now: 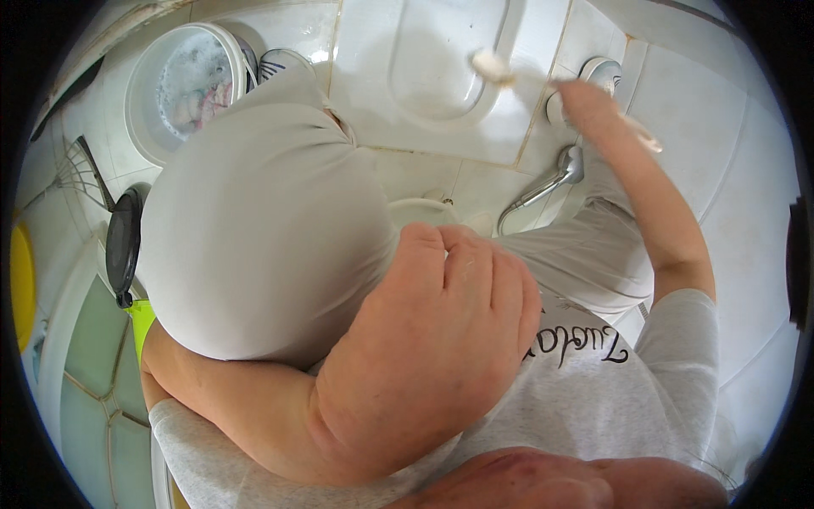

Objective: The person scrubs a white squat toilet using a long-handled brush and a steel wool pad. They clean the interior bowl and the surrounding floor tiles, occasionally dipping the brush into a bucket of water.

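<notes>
My right hand (585,106) reaches out at the upper right, closed around the handle of a pale scrubbing brush (492,66). The brush head, blurred by motion, hangs over the rim of a white squat toilet (492,110); the handle's cream end sticks out behind my wrist. Close in front of my body, my left hand (449,314) is raised with its fingers curled together. Nothing shows sticking out of it, though its palm side is hidden. My left forearm wraps round my bent left knee, in light grey trousers.
A white bucket (136,110) of suds and soaking cloth stands at the far left. A silver shower head (570,163) lies on the white floor tiles by my right foot. At the left edge are a wire rack (85,170), a black round object (125,242) and a yellow basin (21,284).
</notes>
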Demonstrator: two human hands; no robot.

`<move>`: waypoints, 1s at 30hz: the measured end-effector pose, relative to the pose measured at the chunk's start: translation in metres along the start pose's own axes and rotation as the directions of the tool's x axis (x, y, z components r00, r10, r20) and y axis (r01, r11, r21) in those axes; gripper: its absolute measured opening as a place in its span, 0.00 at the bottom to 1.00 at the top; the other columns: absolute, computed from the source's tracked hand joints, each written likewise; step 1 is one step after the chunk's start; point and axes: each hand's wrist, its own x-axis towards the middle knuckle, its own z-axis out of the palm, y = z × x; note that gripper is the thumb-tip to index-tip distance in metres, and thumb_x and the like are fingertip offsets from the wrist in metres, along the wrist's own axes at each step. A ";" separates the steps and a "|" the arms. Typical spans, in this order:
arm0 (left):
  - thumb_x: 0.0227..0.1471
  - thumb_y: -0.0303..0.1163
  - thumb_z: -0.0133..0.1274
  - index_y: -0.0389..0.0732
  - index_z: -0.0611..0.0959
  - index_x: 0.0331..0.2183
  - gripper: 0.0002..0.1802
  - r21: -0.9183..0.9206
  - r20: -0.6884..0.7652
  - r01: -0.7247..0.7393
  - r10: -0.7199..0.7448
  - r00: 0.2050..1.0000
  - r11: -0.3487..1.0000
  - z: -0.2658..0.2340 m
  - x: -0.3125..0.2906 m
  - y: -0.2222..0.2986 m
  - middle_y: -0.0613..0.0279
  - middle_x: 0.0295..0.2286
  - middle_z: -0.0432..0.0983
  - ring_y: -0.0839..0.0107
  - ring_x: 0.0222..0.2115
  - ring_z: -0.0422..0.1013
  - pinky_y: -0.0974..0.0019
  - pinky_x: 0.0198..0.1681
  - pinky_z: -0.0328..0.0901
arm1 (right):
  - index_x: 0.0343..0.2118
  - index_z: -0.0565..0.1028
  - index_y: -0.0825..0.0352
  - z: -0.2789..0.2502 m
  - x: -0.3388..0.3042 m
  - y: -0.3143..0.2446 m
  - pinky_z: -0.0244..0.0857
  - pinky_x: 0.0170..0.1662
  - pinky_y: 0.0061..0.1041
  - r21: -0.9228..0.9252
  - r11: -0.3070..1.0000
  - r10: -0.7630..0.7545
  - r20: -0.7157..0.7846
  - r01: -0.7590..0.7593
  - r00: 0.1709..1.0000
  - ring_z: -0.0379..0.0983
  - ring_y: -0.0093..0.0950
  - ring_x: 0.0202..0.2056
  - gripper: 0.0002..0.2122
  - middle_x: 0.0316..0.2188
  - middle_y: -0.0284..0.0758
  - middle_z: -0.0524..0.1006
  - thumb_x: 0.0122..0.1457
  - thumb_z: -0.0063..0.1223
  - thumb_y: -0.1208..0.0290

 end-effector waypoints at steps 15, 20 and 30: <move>0.37 0.32 0.50 0.37 0.76 0.31 0.15 -0.024 -0.018 -0.012 0.012 1.000 1.000 0.001 -0.002 0.004 0.59 0.26 0.70 0.65 0.31 0.67 0.63 0.35 0.61 | 0.47 0.71 0.55 0.004 -0.007 0.000 0.65 0.45 0.34 0.067 0.976 0.198 0.104 -0.206 0.975 0.70 0.37 0.44 0.17 0.40 0.42 0.74 0.55 0.40 0.75; 0.37 0.32 0.50 0.37 0.76 0.32 0.15 0.021 0.037 -0.032 0.031 0.999 0.999 -0.005 0.000 0.000 0.58 0.26 0.71 0.64 0.31 0.67 0.62 0.35 0.61 | 0.44 0.73 0.58 0.053 -0.029 -0.037 0.65 0.44 0.36 0.303 0.953 -0.073 0.130 0.030 0.989 0.71 0.38 0.43 0.14 0.40 0.42 0.74 0.55 0.39 0.74; 0.37 0.32 0.50 0.38 0.76 0.32 0.15 0.013 0.027 -0.048 0.048 0.999 0.999 -0.002 -0.001 0.005 0.59 0.26 0.70 0.65 0.31 0.66 0.63 0.34 0.61 | 0.39 0.73 0.63 -0.010 0.010 0.005 0.68 0.40 0.39 -0.061 0.997 0.028 -0.132 -0.036 0.991 0.73 0.39 0.37 0.12 0.34 0.42 0.76 0.54 0.39 0.75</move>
